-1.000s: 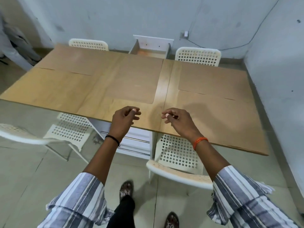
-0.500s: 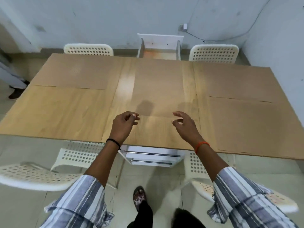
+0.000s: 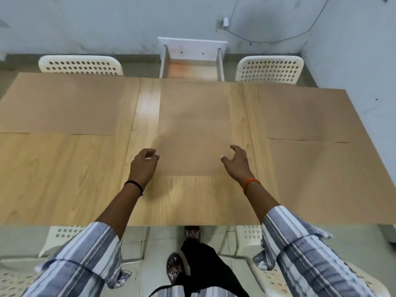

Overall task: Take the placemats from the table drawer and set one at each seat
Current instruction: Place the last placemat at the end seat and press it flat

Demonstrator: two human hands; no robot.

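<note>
Both arms reach out over the wooden worktop [image 3: 64,179], and neither hand has hold of anything. The left hand [image 3: 143,166] hovers with its fingers loosely curled inward beside the lower left corner of the middle placemat [image 3: 194,127]; the right hand [image 3: 236,162] is spread and relaxed, thumb out, over that mat's lower right corner. Whether either hand touches the mat cannot be told. The middle placemat lies flat in the centre of the worktop, running from the far edge toward the near side. A second placemat [image 3: 60,106] lies at the far left, in front of the far left chair [image 3: 80,64], and a third placemat [image 3: 300,112] lies at the far right, in front of the far right chair [image 3: 270,68]. A fourth placemat [image 3: 321,179] lies at the near right. Beyond the far edge, between the two far chairs, the drawer [image 3: 192,61] stands pulled open. Two more white chairs show below the near edge of the worktop.
</note>
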